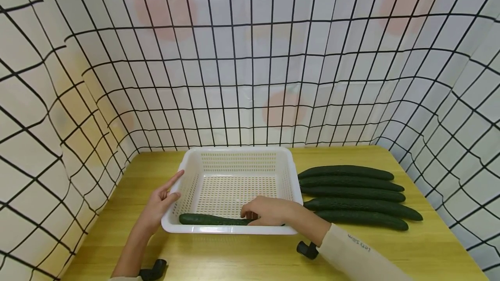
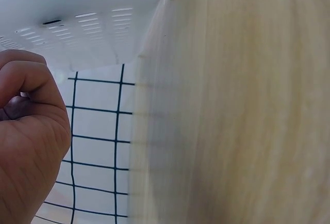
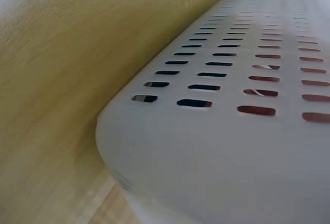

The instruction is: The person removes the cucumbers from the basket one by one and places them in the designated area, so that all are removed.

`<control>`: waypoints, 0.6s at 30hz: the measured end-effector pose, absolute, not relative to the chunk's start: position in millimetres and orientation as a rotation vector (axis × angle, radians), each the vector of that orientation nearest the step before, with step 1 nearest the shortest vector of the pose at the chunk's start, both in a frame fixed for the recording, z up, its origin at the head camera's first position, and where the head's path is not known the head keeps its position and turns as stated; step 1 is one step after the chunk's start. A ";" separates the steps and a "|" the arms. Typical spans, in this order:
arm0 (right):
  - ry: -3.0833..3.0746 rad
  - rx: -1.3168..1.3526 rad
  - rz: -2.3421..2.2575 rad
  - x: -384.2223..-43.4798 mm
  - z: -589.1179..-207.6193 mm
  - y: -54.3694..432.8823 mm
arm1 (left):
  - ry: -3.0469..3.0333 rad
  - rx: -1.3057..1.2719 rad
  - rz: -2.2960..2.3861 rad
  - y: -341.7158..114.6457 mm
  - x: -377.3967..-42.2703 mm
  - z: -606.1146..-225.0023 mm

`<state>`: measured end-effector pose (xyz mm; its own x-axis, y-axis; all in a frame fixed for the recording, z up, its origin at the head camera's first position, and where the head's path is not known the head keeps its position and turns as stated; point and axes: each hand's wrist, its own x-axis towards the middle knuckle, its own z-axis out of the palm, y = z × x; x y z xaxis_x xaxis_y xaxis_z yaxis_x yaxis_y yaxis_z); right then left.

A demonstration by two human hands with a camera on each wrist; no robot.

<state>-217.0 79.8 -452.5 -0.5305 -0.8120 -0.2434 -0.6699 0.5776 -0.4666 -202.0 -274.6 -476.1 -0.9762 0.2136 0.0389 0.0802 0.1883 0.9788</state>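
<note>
A white plastic basket with slotted walls sits on the table. One dark green cucumber lies inside it along the near wall. My right hand reaches over the basket's right rim and grips the cucumber's right part with curled fingers, hiding some of it. In the right wrist view, the basket's slotted outer wall blocks the sight of that hand. At the left rim my left hand holds the basket, thumb and index finger on the edge. The left wrist view shows this hand with its other fingers curled beside the outer wall.
Several cucumbers lie side by side on the wooden table, right of the basket. A black wire grid over pale sheeting stands behind and at both sides. Black wrist mounts sit on both arms.
</note>
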 end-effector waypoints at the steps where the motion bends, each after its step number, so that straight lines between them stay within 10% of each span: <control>1: 2.374 -1.182 -0.439 -216.9 -452.3 79.6 | 2.338 0.286 1.914 -274.6 -201.9 -476.2; 18: 2.316 -1.172 -0.490 -218.6 -447.8 84.8 | 2.357 0.261 1.903 -274.5 -201.3 -476.5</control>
